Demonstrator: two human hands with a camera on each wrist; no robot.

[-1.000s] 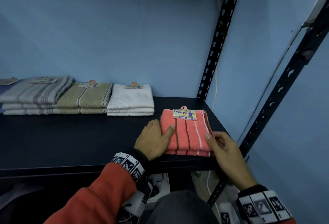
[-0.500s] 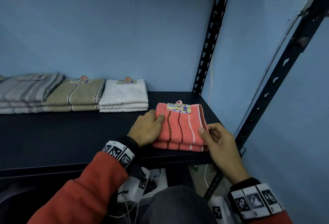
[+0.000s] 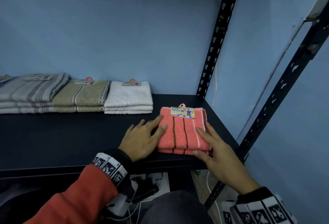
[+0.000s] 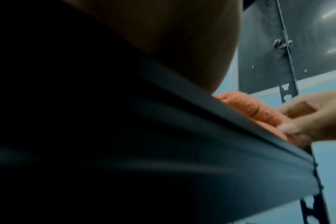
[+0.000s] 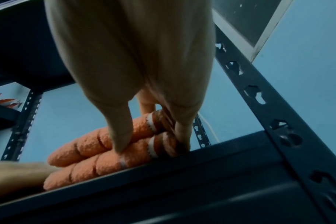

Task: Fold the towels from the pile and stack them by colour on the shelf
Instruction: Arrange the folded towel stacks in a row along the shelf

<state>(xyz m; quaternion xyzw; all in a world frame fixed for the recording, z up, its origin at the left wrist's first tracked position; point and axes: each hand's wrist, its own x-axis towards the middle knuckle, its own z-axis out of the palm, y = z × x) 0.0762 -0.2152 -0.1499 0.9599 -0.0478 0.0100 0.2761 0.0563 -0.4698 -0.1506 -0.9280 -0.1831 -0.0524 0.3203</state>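
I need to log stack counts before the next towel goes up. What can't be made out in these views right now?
- Grey towel stack: head view's left edge cuts it off, so its extent is unknown.
- Pile of unfolded towels: outside every view.
- Left hand fingers: left wrist view is dark, blocked by the shelf lip.
- Coral towel tag: small print unreadable.
- Right hand fingertips behind the towel: hidden in the right wrist view.

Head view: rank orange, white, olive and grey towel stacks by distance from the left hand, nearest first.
From the left hand:
1. Orange towel, right end of shelf, touched by it.
2. White stack, back, just left of the orange.
3. Olive stack, further left.
4. Grey stack, far left.
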